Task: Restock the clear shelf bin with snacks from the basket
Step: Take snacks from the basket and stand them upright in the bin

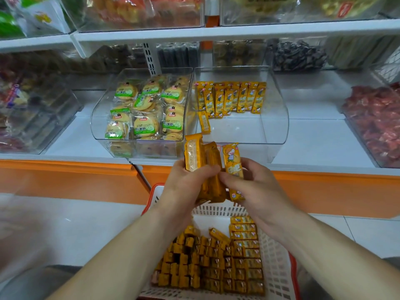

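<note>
My left hand [184,182] grips a bunch of yellow snack packs [202,159], held upright just below the shelf edge. My right hand [249,182] holds one more yellow pack [231,161] beside the bunch, its printed face toward me. Below my hands stands the white basket [218,210] with a red rim, packed with several rows of the same yellow packs [216,260]. The clear shelf bin [277,118] sits straight ahead. A row of yellow packs [231,98] stands at its back and one pack [204,122] lies loose on its left side.
A clear bin of green-labelled round biscuits [142,113] stands left of the target bin. A bin of red-wrapped sweets [376,122] is at the right. More snack bins fill the upper shelves. An orange shelf front [71,178] runs below the shelf edge.
</note>
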### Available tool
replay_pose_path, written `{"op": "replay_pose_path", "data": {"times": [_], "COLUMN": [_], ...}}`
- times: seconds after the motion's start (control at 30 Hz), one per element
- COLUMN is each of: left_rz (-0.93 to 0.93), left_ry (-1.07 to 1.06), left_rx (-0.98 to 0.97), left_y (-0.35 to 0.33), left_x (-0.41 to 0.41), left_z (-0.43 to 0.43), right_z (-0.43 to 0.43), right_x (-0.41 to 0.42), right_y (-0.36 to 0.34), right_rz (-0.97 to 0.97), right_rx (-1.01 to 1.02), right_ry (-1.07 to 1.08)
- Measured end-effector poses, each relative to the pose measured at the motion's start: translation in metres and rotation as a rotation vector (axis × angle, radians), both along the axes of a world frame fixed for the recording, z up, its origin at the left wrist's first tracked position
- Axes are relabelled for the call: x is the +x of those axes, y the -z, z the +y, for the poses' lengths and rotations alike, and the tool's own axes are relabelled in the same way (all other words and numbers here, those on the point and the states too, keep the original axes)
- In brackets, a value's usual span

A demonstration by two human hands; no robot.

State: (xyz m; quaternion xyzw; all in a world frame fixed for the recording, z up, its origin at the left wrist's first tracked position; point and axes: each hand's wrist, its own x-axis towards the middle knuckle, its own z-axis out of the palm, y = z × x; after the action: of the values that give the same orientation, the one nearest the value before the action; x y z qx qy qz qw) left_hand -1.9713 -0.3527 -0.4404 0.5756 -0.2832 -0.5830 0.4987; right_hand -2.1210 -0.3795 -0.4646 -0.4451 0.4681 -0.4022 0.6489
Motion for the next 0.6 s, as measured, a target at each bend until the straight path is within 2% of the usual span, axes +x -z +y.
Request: {"op": "replay_pose_path", "data": {"times": [0.2,0.37,0.47,0.6], "left_rz": [-0.023,-0.023,-0.055,-0.111], "left_ry": [0.014,0.023,0.042,0.055], "left_rx": [0.004,-0.002,-0.015,-0.074], "left_y": [-0.006,-0.01,-0.013,-0.023], "left_x": [0.008,0.014,0.017,0.027], "left_z": [-0.004,-0.006,-0.008,-0.018], "right_z": [-0.009,-0.012,-0.014,-0.023], "right_x": [-0.009,-0.015,-0.02,-0.03], "right_y": [-0.012,-0.027,-0.036,-0.059], "right_rz": [0.007,-0.217,-0.168,0.016], "right_rx": [0.075,0.266,0.18,-0.01], "right_ry": [0.099,0.146,0.121,0.078]}}
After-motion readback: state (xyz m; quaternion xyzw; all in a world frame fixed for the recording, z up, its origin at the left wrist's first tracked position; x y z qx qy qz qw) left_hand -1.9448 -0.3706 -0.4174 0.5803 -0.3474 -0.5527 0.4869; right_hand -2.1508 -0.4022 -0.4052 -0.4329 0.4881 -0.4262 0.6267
